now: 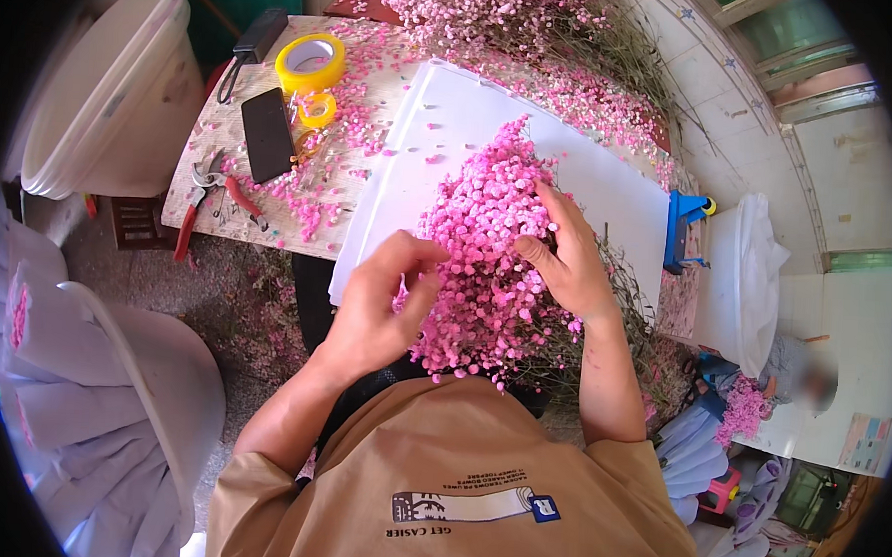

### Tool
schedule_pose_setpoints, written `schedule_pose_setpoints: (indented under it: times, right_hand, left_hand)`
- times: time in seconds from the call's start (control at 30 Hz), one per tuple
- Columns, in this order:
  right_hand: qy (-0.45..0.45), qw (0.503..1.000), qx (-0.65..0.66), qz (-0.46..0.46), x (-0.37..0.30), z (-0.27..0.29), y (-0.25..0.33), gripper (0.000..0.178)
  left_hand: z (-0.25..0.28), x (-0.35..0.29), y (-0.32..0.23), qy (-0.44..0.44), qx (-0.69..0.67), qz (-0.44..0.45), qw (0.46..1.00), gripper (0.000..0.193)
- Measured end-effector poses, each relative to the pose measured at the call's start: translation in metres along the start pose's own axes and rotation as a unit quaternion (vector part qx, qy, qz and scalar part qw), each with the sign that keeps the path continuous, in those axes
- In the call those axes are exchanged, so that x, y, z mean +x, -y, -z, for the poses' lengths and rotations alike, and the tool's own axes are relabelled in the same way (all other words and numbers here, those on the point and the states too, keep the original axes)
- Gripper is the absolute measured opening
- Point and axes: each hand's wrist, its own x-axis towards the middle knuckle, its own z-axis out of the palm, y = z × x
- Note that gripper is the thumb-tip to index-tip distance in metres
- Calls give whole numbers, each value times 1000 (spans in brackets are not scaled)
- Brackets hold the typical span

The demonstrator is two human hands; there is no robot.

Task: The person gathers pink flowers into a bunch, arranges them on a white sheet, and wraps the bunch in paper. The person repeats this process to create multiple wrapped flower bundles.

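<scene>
A thick bunch of small pink dried flowers [482, 245] lies on a white sheet [453, 120] spread over the table, its green stems [625, 286] running off to the right. My left hand [380, 301] presses against the bunch's left side, fingers curled into the blossoms. On the right side my right hand [562, 254] rests on the bunch, its fingers bent into the flowers. Both hands grip the bunch between them.
On the wooden table [224, 119] lie a black phone [266, 133], two rolls of yellow tape [311, 64], red-handled pruners [206, 198] and scattered pink petals. More pink flowers [507, 17] are piled at the back. White buckets [111, 75] stand left; a blue tool [687, 224] sits right.
</scene>
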Motion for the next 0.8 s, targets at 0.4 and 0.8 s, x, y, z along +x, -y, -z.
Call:
schedule_pose_setpoints:
  times: [0.4, 0.8]
  right_hand:
    - [-8, 1000, -14, 6, 3, 1, 2, 88]
    - [-2, 1000, -7, 3, 0, -2, -1, 88]
  left_hand:
    - [-39, 22, 21, -67, 80, -162, 981, 3]
    - [-44, 26, 9, 35, 89, -25, 995, 14]
